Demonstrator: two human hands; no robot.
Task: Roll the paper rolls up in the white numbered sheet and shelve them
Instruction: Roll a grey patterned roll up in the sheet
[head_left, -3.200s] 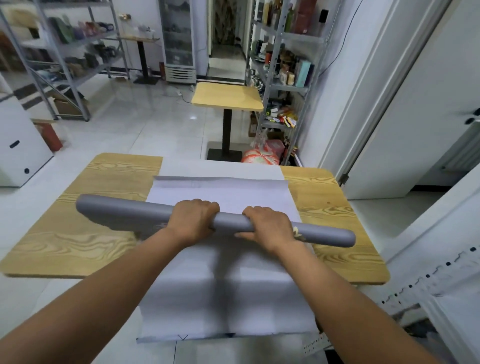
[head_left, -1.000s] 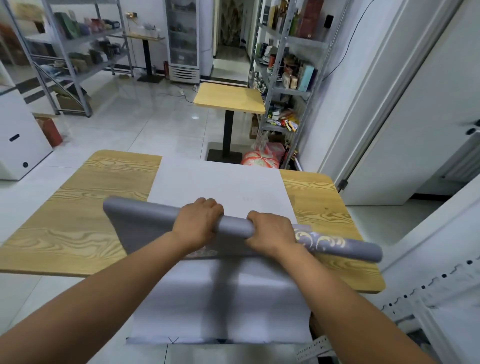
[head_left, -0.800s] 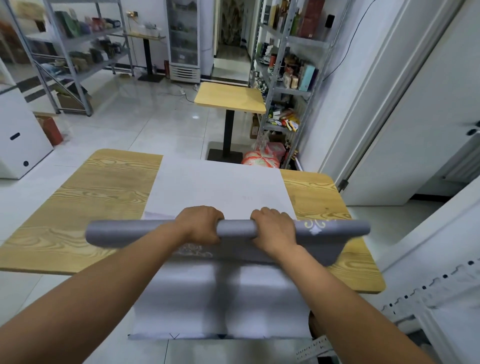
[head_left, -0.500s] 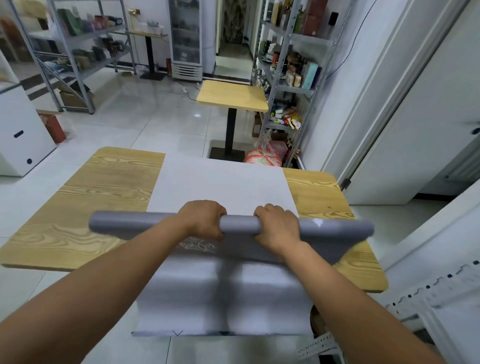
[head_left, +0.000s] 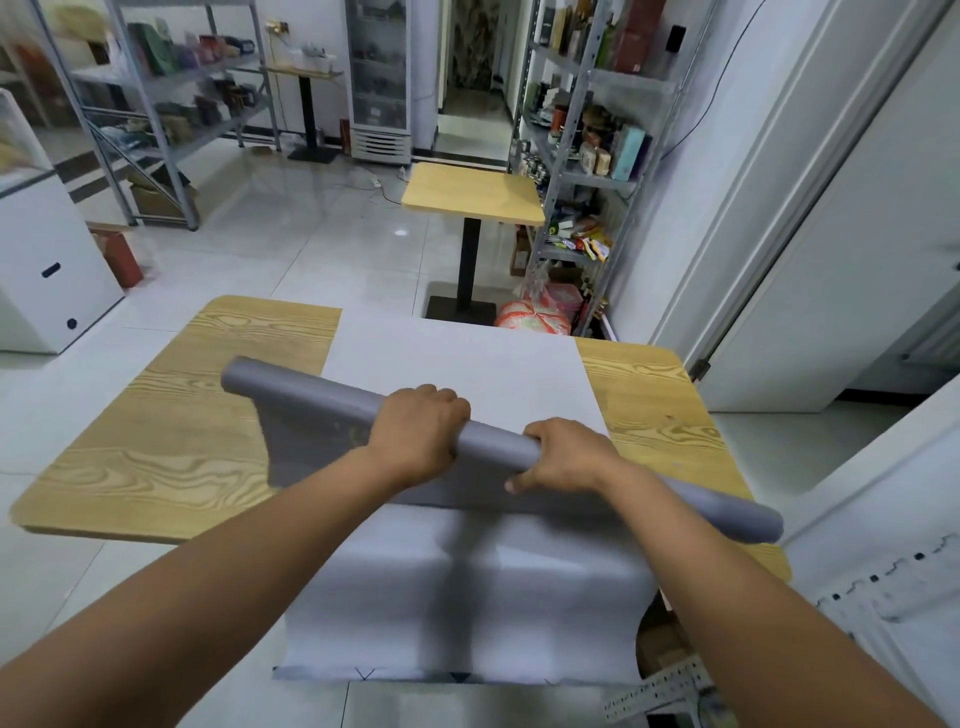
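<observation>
A long grey paper roll lies slanted over the wooden table, its left end farther from me and its right end past the near right corner. A loose grey flap hangs from its underside. My left hand and my right hand both grip the roll near its middle. Under it a white sheet covers the table's centre and drapes over the near edge toward the floor, with small marks along its bottom hem.
A metal shelf unit packed with goods stands at the back right, another shelf unit at the back left. A small wooden pedestal table sits behind. A white cabinet is at left, a white door at right.
The roll was level half a second ago. Now it is swung at an angle, left end away from me and right end toward me and lower. Both hands stayed closed on it.
</observation>
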